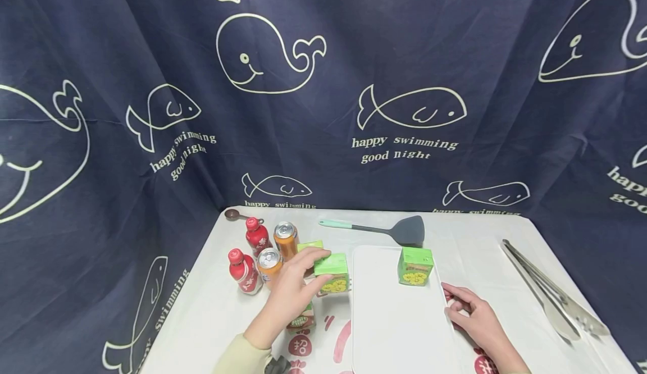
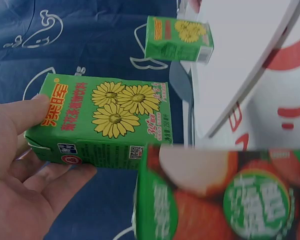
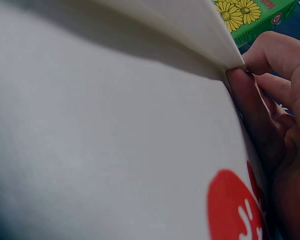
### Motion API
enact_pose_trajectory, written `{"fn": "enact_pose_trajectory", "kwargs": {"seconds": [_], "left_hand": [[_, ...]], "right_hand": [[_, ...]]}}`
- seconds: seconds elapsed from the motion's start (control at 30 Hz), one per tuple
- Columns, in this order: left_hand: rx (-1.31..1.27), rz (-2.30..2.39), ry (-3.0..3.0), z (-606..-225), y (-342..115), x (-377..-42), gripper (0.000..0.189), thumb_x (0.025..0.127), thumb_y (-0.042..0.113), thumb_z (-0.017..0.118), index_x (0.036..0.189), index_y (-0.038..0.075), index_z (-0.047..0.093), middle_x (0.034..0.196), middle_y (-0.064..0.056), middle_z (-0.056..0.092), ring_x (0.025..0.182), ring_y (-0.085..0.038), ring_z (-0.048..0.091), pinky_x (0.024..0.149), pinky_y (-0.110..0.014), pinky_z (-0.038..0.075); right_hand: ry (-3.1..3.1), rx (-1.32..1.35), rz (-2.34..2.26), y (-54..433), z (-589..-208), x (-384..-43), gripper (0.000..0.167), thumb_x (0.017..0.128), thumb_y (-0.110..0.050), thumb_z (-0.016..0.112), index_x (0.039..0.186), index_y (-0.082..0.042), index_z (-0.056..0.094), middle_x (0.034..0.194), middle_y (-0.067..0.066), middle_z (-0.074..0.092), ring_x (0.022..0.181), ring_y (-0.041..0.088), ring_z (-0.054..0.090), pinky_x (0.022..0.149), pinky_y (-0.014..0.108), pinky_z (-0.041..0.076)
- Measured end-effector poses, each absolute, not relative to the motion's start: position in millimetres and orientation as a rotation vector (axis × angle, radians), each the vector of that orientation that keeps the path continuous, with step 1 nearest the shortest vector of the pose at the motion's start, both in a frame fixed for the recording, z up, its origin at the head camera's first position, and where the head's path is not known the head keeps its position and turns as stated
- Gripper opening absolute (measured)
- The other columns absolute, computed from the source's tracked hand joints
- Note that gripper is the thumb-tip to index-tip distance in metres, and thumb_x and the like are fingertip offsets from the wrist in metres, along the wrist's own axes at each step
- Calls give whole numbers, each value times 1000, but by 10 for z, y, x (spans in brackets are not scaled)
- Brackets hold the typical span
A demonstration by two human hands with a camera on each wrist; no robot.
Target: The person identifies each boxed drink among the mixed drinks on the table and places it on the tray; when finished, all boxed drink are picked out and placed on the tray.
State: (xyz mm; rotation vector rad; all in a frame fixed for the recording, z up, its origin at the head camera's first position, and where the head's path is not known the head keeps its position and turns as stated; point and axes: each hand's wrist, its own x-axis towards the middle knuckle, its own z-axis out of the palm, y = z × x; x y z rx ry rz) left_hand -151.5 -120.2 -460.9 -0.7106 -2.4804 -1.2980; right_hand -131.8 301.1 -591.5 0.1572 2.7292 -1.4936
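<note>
My left hand (image 1: 295,281) holds a green chrysanthemum tea carton (image 1: 335,279) between thumb and fingers, just left of the white tray (image 1: 399,329). In the left wrist view, yellow flowers show on the front of that tea carton (image 2: 115,110). A similar carton (image 1: 415,266) stands at the tray's far right corner. My right hand (image 1: 470,312) is at the tray's right edge, where the right wrist view has its fingers pinching the rim (image 3: 232,55). Under my left wrist stands a red-and-green drink carton (image 2: 220,195), and another green carton (image 1: 310,245) is partly hidden behind the left hand.
Two red bottles (image 1: 245,273) and two orange cans (image 1: 286,240) stand on the left. A brown spoon (image 1: 233,214) lies at the far left corner. Behind the tray is a spatula (image 1: 404,231); metal tongs (image 1: 546,292) lie on the right. A dark curtain (image 1: 323,127) hangs behind.
</note>
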Motion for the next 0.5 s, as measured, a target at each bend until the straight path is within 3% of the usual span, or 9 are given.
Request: {"fn": "enact_pose_trajectory", "kwargs": {"seconds": [0.5], "left_hand": [[-817,-1384,-2503,-4759,-760,-1560,41,94,23,80,133,16,68,130,8,65,104,-8,63,85,-36,61]], "right_hand": [[2723,155,-1513,3005,-5921,-1322,61,88,-5,78,145,1,58,123,15,62,81,9,60,64,24,55]]}}
